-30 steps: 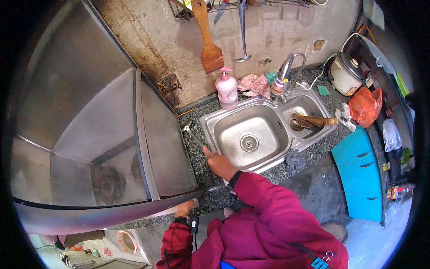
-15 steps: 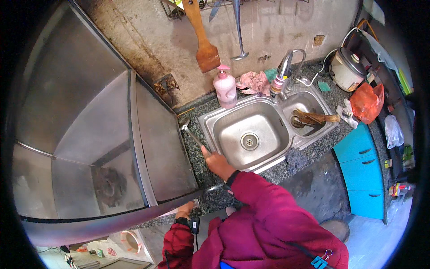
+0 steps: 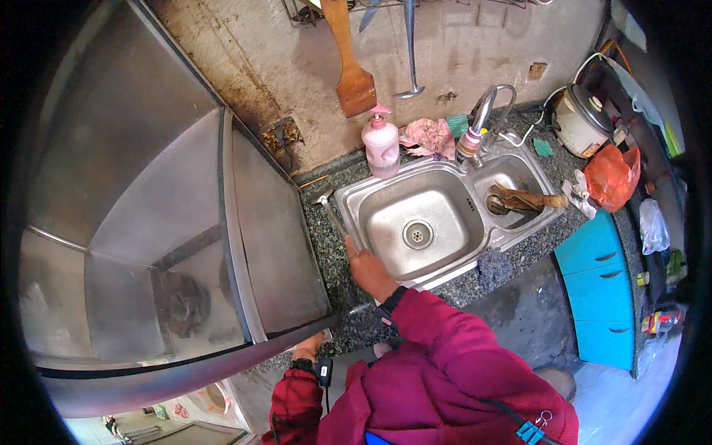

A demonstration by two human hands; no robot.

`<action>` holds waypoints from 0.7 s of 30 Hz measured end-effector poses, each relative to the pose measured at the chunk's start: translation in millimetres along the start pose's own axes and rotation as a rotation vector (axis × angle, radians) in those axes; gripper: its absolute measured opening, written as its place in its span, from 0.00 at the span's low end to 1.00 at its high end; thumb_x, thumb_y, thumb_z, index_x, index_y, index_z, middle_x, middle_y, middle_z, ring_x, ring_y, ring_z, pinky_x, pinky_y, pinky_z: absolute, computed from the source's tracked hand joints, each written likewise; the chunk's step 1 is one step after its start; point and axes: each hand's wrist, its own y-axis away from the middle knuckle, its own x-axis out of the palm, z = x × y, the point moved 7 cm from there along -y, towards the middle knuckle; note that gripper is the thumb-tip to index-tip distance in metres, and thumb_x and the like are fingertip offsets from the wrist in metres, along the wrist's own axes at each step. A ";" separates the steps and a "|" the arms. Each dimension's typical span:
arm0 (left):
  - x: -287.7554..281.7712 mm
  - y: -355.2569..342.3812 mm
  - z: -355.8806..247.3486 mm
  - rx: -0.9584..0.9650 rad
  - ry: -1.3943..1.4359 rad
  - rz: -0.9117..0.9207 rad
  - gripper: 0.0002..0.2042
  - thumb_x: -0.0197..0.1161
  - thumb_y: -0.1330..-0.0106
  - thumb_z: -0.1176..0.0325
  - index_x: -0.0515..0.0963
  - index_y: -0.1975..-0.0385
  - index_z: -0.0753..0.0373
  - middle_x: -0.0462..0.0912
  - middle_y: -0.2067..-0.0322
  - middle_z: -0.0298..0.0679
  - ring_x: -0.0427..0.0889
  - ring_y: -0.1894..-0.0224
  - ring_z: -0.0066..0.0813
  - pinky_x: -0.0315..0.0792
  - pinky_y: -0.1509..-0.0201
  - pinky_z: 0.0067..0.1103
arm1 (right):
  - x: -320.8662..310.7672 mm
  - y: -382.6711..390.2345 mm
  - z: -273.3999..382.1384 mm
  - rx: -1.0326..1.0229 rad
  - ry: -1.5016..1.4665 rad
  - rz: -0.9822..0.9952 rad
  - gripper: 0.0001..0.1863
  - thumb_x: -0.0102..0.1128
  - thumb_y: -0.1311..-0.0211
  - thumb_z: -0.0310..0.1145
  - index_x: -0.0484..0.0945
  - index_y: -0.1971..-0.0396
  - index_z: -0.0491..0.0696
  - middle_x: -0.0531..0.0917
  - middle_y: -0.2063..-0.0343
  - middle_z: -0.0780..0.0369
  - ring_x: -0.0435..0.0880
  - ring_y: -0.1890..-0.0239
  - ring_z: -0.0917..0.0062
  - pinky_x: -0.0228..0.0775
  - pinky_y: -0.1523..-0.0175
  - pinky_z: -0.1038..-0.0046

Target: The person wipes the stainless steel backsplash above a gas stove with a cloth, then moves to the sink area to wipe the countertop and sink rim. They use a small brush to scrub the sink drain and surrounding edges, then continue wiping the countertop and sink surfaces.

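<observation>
My right hand [image 3: 371, 274] is closed around a slim metal tool [image 3: 340, 219] with a short crosswise head. The tool lies over the granite counter strip beside the left edge of the steel sink [image 3: 356, 194]; its head points toward the wall. My left hand [image 3: 308, 346] is low at the counter's front, partly covered by the range hood [image 3: 278, 252]. Its fingers are hidden, and a bit of something white shows beside it. Past the sink's back left corner stands a pink pump bottle [image 3: 382, 150].
Brown fibrous pieces [image 3: 526, 199] lie in the small basin beneath the faucet [image 3: 482, 111]. A pink cloth [image 3: 429, 138] sits behind the sink. A rice cooker [image 3: 582, 122] and red plastic bag [image 3: 612, 178] are at the right. A wooden spatula [image 3: 356, 89] and a ladle hang on the wall.
The view has shifted slightly, moving the scene a little rightward. My right hand and the tool have come slightly closer to the sink's left edge. My left hand stays about where it was.
</observation>
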 end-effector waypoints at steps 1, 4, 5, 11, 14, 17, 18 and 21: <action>-2.5 0.1 -2.6 0.021 -0.006 -0.043 0.18 0.54 0.38 0.59 0.77 0.51 0.59 0.79 0.50 0.49 0.75 0.47 0.53 0.66 0.40 0.37 | 2.4 -2.5 1.2 0.024 -0.001 -0.009 0.36 0.46 0.44 0.21 0.51 0.33 0.35 0.80 0.75 0.45 0.81 0.74 0.55 0.74 0.71 0.57; -9.4 1.0 -10.4 0.040 -0.024 -0.109 0.17 0.55 0.39 0.60 0.79 0.54 0.59 0.81 0.53 0.48 0.77 0.50 0.54 0.68 0.43 0.38 | 11.0 -20.9 9.3 0.036 -0.069 -0.046 0.35 0.46 0.43 0.22 0.51 0.33 0.35 0.80 0.75 0.44 0.81 0.73 0.54 0.74 0.70 0.55; -11.4 1.1 -12.9 0.040 -0.026 -0.112 0.16 0.55 0.39 0.60 0.79 0.55 0.59 0.81 0.54 0.48 0.77 0.50 0.53 0.68 0.43 0.38 | 11.7 -25.1 11.6 0.044 -0.097 -0.078 0.35 0.46 0.43 0.22 0.51 0.33 0.35 0.79 0.74 0.43 0.81 0.73 0.53 0.74 0.69 0.55; -6.7 -3.1 -15.0 0.007 -0.035 0.069 0.18 0.53 0.35 0.62 0.75 0.47 0.60 0.76 0.47 0.51 0.72 0.45 0.54 0.63 0.38 0.39 | 35.1 -21.4 21.3 0.138 -0.018 0.182 0.35 0.46 0.40 0.24 0.47 0.33 0.35 0.80 0.73 0.45 0.81 0.74 0.55 0.75 0.70 0.55; -9.4 -3.7 -20.0 0.083 0.000 0.030 0.18 0.54 0.34 0.61 0.76 0.47 0.59 0.77 0.47 0.49 0.72 0.44 0.54 0.63 0.38 0.39 | 39.3 -27.9 24.8 0.168 -0.056 0.186 0.32 0.42 0.34 0.29 0.47 0.33 0.35 0.81 0.68 0.44 0.82 0.68 0.52 0.75 0.65 0.53; -16.6 -1.7 -31.4 0.181 -0.039 -0.036 0.15 0.56 0.36 0.60 0.78 0.53 0.58 0.79 0.52 0.48 0.75 0.49 0.53 0.67 0.44 0.39 | 41.6 -33.2 26.3 0.213 -0.125 0.115 0.30 0.37 0.32 0.28 0.46 0.33 0.36 0.80 0.68 0.41 0.82 0.68 0.49 0.74 0.63 0.51; -21.8 0.7 -37.1 0.208 -0.049 -0.107 0.14 0.57 0.38 0.60 0.80 0.57 0.58 0.81 0.57 0.48 0.78 0.54 0.53 0.69 0.48 0.39 | 43.1 -33.5 26.8 0.217 -0.177 0.109 0.30 0.35 0.33 0.26 0.45 0.32 0.36 0.80 0.69 0.40 0.82 0.68 0.48 0.73 0.63 0.50; -39.3 4.5 -50.8 0.290 -0.069 -0.272 0.13 0.59 0.41 0.59 0.82 0.62 0.57 0.83 0.63 0.48 0.81 0.61 0.53 0.72 0.54 0.39 | 51.9 -30.6 17.1 0.373 -0.226 0.231 0.29 0.34 0.31 0.29 0.45 0.32 0.39 0.79 0.65 0.38 0.81 0.64 0.47 0.73 0.59 0.50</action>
